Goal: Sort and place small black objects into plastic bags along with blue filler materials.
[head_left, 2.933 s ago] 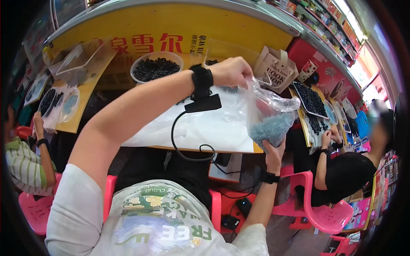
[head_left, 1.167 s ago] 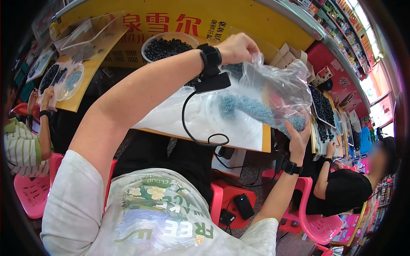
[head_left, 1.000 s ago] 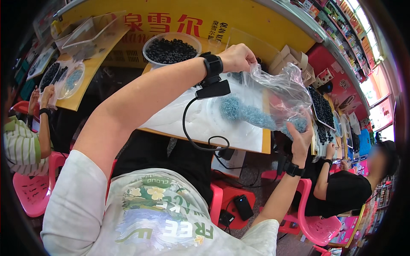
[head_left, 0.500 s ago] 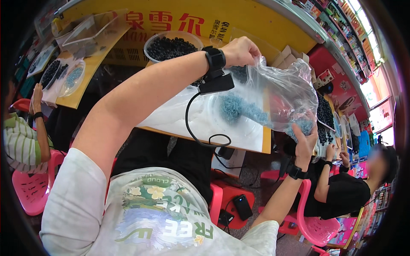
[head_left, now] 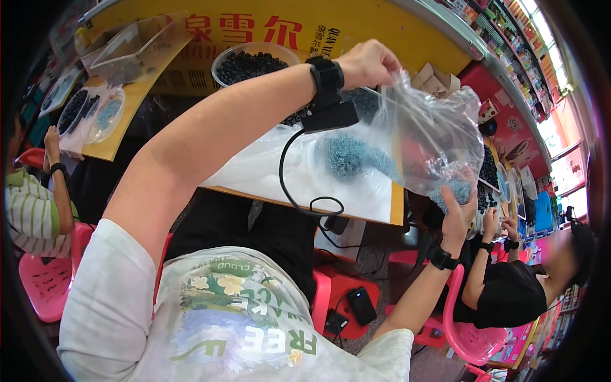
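A clear plastic bag (head_left: 433, 137) is tilted above the right part of the table. My left hand (head_left: 370, 65) pinches its upper corner. Under the bulging lower end, my right hand (head_left: 459, 219) is wrapped with its thumb up, pressing on small light-blue pieces (head_left: 450, 193) inside the film. From the bag's left side, a stream of the same pieces (head_left: 382, 160) runs down to a heap of blue pieces (head_left: 345, 156). That heap lies in a pale round container on the white sheet (head_left: 261, 175). The container's rim shows only faintly.
A clear tub of black pieces (head_left: 251, 65) stands at the back, partly behind my left arm. A cable (head_left: 284, 181) hangs from my left wrist. Co-workers sit at left and right, beside tables with more tubs. Below are a pink chair (head_left: 321, 299) and a phone (head_left: 361, 308).
My left hand has moved slightly right and up, lifting the bag's upper end. My right hand has shifted a little to the right. The blue heap looks somewhat fuller.
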The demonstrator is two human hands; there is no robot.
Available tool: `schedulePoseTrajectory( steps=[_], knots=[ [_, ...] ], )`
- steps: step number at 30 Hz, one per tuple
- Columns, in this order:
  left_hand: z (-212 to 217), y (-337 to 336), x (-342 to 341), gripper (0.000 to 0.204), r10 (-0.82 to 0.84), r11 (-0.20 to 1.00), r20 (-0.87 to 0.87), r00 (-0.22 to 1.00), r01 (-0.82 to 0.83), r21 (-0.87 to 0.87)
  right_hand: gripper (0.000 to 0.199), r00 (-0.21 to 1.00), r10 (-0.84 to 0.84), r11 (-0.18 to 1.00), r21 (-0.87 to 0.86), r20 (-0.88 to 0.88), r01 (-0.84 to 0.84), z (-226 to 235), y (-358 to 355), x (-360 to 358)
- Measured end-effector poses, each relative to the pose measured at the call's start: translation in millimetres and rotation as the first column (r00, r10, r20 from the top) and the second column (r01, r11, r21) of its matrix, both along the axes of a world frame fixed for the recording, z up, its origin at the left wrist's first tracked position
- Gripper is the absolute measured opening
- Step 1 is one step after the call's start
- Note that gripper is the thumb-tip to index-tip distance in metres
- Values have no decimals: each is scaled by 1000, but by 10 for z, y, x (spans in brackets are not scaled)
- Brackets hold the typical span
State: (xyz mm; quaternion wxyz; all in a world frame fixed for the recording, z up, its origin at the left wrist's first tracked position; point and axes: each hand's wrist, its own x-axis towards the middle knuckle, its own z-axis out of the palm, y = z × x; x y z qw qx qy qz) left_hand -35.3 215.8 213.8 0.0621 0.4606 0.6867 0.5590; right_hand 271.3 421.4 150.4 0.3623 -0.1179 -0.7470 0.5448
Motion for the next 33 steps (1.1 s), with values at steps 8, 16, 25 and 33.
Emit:
schedulePoseTrajectory(
  steps=[8,16,25,33],
  knots=[
    [16,3,102,31,-7,998,-17,1000,5,-69,65,1000,-6,996,93,26,4,-82,63,56],
    [134,103,186,28,-27,999,-164,986,23,-27,63,1000,-17,993,119,3,16,-122,146,126],
    [234,188,183,27,-6,1000,-214,977,2,-19,62,1000,-23,999,44,-12,24,-205,154,118],
    [162,129,216,29,-12,996,-144,989,-1,-90,66,1000,-19,997,79,15,18,-215,166,178]
  ],
)
